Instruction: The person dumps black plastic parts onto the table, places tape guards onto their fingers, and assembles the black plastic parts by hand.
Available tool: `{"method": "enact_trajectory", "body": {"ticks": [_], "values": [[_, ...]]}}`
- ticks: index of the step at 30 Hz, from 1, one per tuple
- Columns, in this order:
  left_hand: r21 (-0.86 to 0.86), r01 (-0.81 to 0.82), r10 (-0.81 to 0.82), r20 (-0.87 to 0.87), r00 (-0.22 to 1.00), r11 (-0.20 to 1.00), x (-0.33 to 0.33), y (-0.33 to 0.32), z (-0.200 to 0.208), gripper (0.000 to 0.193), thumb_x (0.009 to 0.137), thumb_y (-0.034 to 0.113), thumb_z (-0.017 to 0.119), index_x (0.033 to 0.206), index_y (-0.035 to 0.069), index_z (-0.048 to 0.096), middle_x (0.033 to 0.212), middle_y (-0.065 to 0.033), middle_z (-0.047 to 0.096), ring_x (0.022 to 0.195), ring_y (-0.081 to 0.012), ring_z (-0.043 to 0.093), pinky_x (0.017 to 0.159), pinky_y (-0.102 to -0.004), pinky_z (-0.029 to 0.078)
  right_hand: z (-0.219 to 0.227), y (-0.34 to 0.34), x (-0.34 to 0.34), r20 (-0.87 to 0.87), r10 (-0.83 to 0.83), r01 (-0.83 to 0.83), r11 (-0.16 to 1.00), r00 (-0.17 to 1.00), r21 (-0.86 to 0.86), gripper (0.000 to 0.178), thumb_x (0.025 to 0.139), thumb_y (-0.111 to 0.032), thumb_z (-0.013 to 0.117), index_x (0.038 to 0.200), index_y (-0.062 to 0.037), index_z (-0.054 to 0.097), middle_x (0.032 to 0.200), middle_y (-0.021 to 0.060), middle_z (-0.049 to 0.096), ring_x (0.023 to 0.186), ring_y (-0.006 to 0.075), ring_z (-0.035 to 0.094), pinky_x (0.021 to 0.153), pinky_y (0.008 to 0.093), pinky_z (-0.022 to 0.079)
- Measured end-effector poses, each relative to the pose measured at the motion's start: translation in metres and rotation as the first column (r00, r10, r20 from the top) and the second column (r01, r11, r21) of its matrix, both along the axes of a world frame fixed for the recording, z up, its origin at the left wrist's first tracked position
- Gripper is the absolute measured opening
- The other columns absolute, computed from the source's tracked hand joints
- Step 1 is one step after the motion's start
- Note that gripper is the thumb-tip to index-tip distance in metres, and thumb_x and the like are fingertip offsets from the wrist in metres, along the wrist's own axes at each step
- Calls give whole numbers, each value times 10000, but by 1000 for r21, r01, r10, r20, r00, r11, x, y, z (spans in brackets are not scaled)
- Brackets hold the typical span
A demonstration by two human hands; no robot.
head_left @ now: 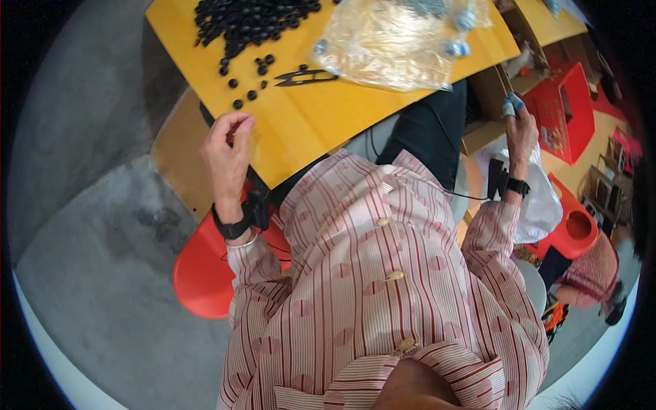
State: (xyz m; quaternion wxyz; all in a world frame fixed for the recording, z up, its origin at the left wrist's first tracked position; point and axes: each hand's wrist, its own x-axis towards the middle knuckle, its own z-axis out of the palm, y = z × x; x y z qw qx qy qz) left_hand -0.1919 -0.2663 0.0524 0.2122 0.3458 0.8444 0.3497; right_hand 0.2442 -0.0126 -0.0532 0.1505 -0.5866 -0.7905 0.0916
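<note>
My left hand (229, 142) is at the near left edge of the yellow table (280, 143), its fingers curled in toward the thumb. Whatever the fingertips may hold is too small to make out. Just beyond it lie a few loose small black round parts (238, 104), and a large heap of the same parts (249, 20) covers the far left. Black thread snips (306, 78) rest to the right of them. Off the table's right side, my right hand (522, 128) hangs beside a cardboard box (486, 102). Blue-and-white wraps cover its fingertips, which are drawn together; their contents are hidden.
A clear plastic bag (386, 44) spreads over the table's far right part. Right of my right hand stand a red box (560, 113) and a red stool (570, 222), with a white bag (540, 212) near my wrist. A red seat (201, 273) is below my left arm.
</note>
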Motion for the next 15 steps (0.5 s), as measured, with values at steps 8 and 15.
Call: {"method": "enact_trajectory", "body": {"ticks": [8, 15], "values": [[-17, -230, 227, -107, 968, 973, -7, -10, -14, 139, 856, 126, 632, 942, 17, 625, 800, -76, 643, 711, -128, 584, 655, -265, 473, 42, -10, -46, 133, 115, -137, 977, 984, 166, 220, 776, -133, 652, 963, -22, 618, 770, 143, 577, 733, 302, 583, 657, 400, 479], [-33, -160, 157, -94, 983, 986, -9, -12, -32, 212, 814, 112, 665, 998, 21, 611, 828, -94, 601, 689, -169, 570, 650, -303, 483, 56, -11, -64, 193, 226, -269, 933, 955, 239, 183, 736, -87, 651, 902, -28, 606, 765, 126, 592, 727, 282, 581, 666, 397, 473]]}}
